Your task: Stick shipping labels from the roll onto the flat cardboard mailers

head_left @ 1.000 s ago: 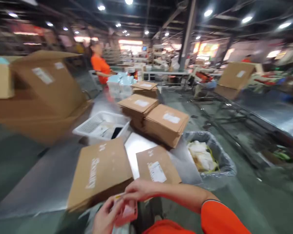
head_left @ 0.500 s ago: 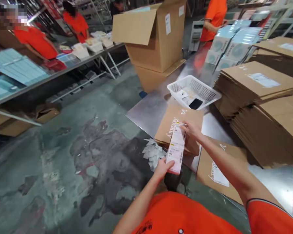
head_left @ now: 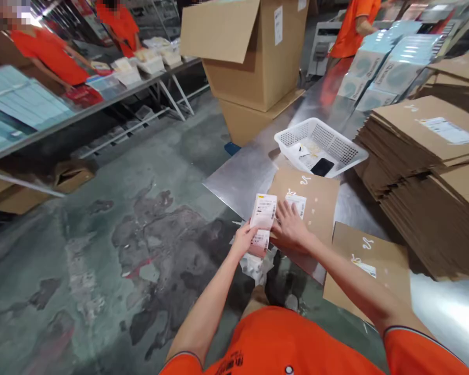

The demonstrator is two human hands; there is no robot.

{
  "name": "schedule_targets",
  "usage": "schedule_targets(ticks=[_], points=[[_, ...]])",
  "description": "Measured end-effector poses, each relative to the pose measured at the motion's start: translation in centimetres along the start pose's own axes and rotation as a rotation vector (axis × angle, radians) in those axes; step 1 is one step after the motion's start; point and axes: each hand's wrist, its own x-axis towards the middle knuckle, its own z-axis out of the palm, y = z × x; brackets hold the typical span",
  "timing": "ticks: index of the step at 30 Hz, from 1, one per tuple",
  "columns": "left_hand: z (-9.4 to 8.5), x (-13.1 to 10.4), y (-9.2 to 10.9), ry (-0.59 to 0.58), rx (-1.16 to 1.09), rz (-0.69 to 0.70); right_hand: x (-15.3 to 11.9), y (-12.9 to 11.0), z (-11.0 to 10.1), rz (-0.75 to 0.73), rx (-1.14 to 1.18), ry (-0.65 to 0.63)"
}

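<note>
White rectangular paper label [head_left: 298, 201] on brown cardboard carton [head_left: 321, 200] atop shiny metal counter [head_left: 238, 177] is apparently being smoothed by open R hand [head_left: 292, 225], w/ pink-and-white paper label strip [head_left: 263, 214] held in closed grip of L hand [head_left: 243, 240], and firm edge pressure is prob. called for next.

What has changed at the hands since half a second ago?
The right hand let go of the label strip and moved right onto the cardboard, where a white label, not visible there before, now shows. The left hand kept hold of the strip. The white basket and black phone stayed put.
</note>
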Motion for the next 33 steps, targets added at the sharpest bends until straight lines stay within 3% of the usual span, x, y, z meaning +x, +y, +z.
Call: schedule_targets(ticks=[2, 4, 6, 7, 9, 11, 13, 15, 17, 19, 21, 23, 25, 27, 29, 33], points=[[0.5, 0.6, 0.5, -0.072, 0.075, 0.041, -2.2, 0.2, -0.2, -0.004, 0.014, -0.004], [1.1, -0.8, 0.9, -0.103, 0.203, 0.054, -4.4, 2.1, -1.0, 0.308, 0.036, 0.119], [2.2, -3.5, 1.3, -0.135, 0.339, 0.059, -7.0, 5.0, -2.1, 0.688, 0.132, 0.244], [3.0, -5.1, 1.6, -0.168, 0.384, 0.067, -8.6, 6.6, -2.6, 0.804, 0.223, 0.271], [4.8, -8.4, 2.1, -0.277, 0.383, 0.088, -13.1, 9.6, -3.4, 0.906, 0.426, 0.285], [6.6, -11.1, 2.2, -0.416, 0.275, 0.067, -19.6, 12.0, -3.6, 0.994, 0.539, 0.332], [8.1, -12.9, 1.7, -0.504, 0.128, -0.056, -26.9, 13.3, -3.3, 1.109, 0.553, 0.383], [9.3, -13.7, 0.7, -0.505, -0.004, -0.258, -33.1, 13.8, -3.0, 1.204, 0.556, 0.309], [10.3, -14.0, -0.3, -0.475, -0.085, -0.41, -36.1, 13.2, -3.0, 1.236, 0.482, 0.175], [11.0, -14.0, -1.2, -0.474, -0.092, -0.425, -35.2, 11.7, -3.7, 1.144, 0.368, 0.13], [11.3, -14.1, -1.7, -0.484, -0.025, -0.356, -31.0, 9.3, -5.1, 0.923, 0.385, 0.184], [11.3, -14.2, -1.7, -0.514, 0.039, -0.31, -25.7, 6.7, -6.9, 0.627, 0.678, 0.15], [10.9, -14.2, -1.0, -0.555, 0.03, -0.282, -20.9, 4.2, -8.4, 0.437, 0.896, 0.027], [10.6, -13.9, 0.4, -0.528, -0.059, -0.199, -17.9, 2.2, -9.1, 0.384, 0.972, -0.07], [10.5, -13.2, 1.9, -0.41, -0.138, -0.096, -16.3, 0.6, -9.1, 0.372, 0.983, -0.115], [10.9, -10.4, 3.5, -0.179, -0.08, -0.079, -14.6, -0.5, -8.3, 0.298, 0.951, -0.086]])
